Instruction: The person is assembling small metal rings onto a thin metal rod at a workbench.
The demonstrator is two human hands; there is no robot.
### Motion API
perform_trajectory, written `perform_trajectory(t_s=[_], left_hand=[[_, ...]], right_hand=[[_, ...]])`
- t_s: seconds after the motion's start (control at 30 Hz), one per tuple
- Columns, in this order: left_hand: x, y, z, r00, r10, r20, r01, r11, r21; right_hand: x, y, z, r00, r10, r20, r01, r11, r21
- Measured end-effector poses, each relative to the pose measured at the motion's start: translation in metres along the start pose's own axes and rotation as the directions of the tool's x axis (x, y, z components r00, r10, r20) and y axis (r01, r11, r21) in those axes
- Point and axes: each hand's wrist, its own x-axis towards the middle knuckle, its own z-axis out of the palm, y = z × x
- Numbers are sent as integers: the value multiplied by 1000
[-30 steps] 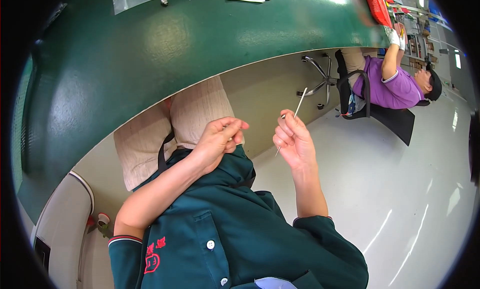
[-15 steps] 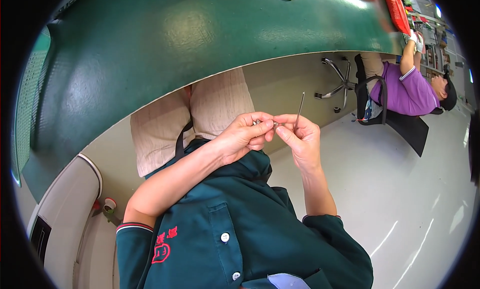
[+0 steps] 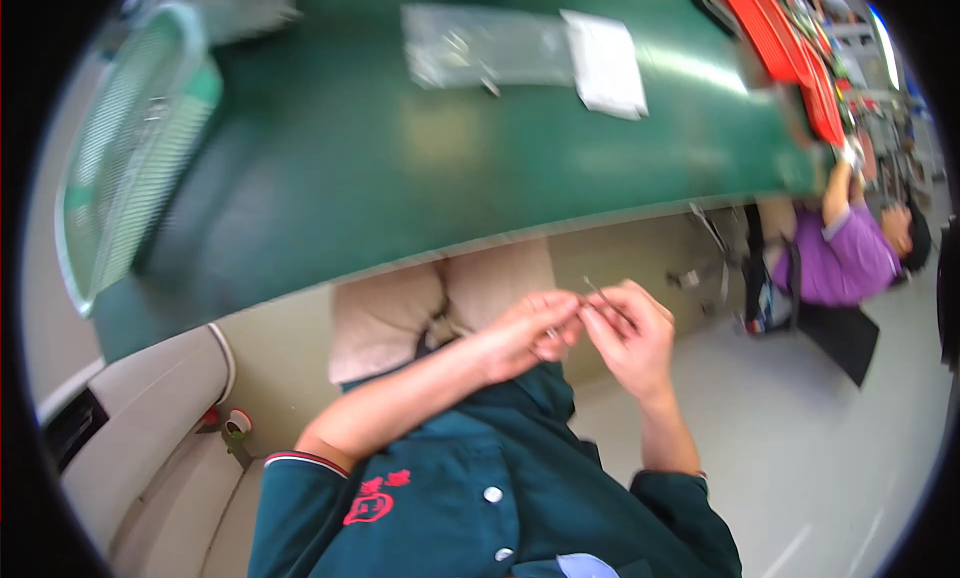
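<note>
Above my lap, just off the table's front edge, my two hands meet at the fingertips. My left hand [image 3: 528,336] is closed in a pinch around a small shiny metal part [image 3: 552,332], mostly hidden by the fingers. My right hand [image 3: 638,344] is closed too, with a thin metal rod [image 3: 590,283] held between thumb and fingers. The rod's tip points up and left, over the left fingertips. Whether it touches the small part I cannot tell; the picture is blurred there.
On the green table [image 3: 330,178] lie a clear plastic bag [image 3: 490,48] and folded white paper [image 3: 607,66]. A green mesh basket [image 3: 135,168] stands at left, red trays [image 3: 770,38] at far right. A co-worker in purple [image 3: 845,258] sits at right on a black chair [image 3: 835,340].
The view has shifted, so more of the tabletop shows and my hands appear lower and further right. The rod has tipped over to the left. Both hands stay closed together.
</note>
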Motion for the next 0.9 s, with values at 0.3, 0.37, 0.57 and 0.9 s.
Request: perform_trajectory(t_s=[0.3, 0.37, 0.57, 0.9], left_hand=[[-14, 2, -7, 945, 38, -326, -44, 999, -11], [-20, 2, -8, 948, 68, -312, -72, 997, -3], [-29, 7, -6, 979, 170, -111, -158, 981, 109], [-28, 7, -7, 963, 262, 60, -269, 927, 262]], right_hand=[[142, -159, 76, 743, -640, 193, 646, 762, 40], [164, -190, 111, 725, -654, 215, 643, 755, 129], [205, -227, 197, 664, -688, 292, 726, 686, -35], [145, -176, 93, 838, -404, 366, 377, 915, 146]])
